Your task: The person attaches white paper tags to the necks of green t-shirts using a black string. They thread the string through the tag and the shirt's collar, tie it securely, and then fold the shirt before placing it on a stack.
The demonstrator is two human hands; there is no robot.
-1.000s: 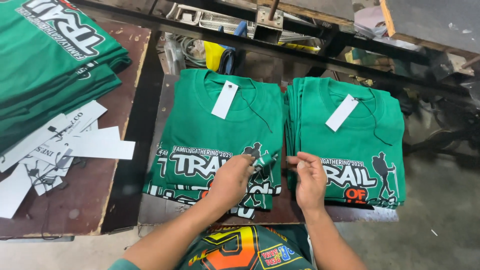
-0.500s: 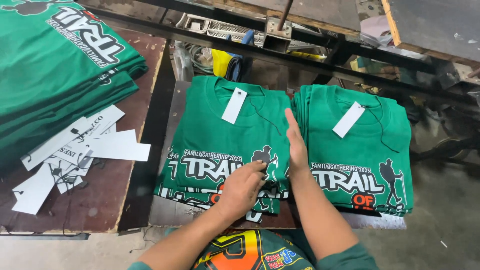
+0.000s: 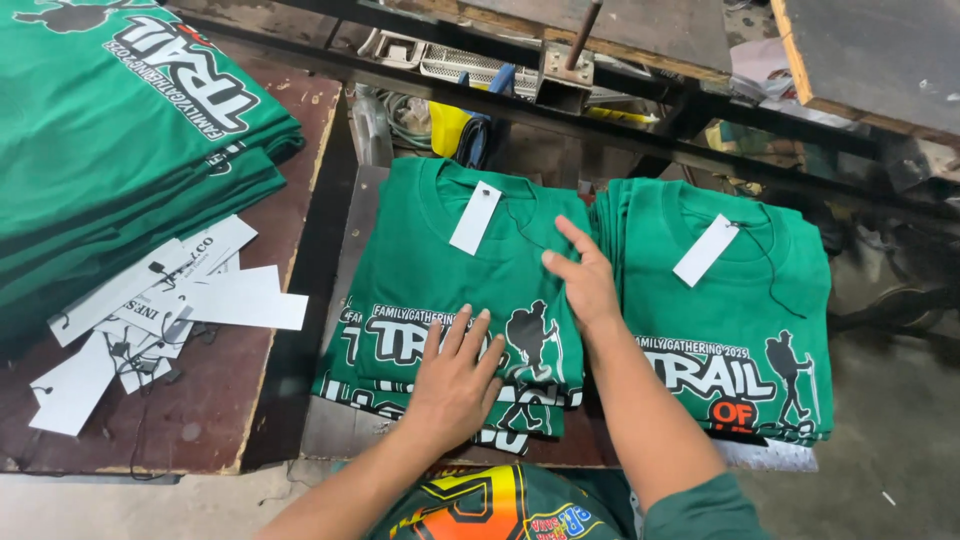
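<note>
Head view showed both hands on the near stack [image 3: 450, 300] of folded green shirts, which lay on a dark board [image 3: 345, 400] directly in front of the person. The left hand [image 3: 455, 375] lay flat, fingers spread and clamped on nothing, pressing the lower printed part of the top shirt. The right hand [image 3: 583, 280] was also flat and unclenched — its fingers pointed up along the right edge of the same shirt, just beside the gap to the second stack [image 3: 730, 320].

Judged procedure for this step: the left palm should keep the print end pinned while the right hand smooths or squares the right edge, so that the layers below do not slide. Pressure should stay light near the tag [image 3: 476, 217] and its string, which could snag.

Counts, near to far:
- Hands: two, both belonging to the person.
- Shirt stacks on the board: two, side by side, close together; whether they touched could not be told. Each carried one white tag on top — the second tag [image 3: 706, 249] lay tilted at the collar.
- Layers per stack: several; exact number could not be told.
- Loose white tags [image 3: 160, 310] on the brown table [image 3: 200, 420] at left: a scattered heap, roughly ten, overlapping.
- Third pile [image 3: 110, 150] of green shirts: one, at far left, behind the loose tags.
</note>
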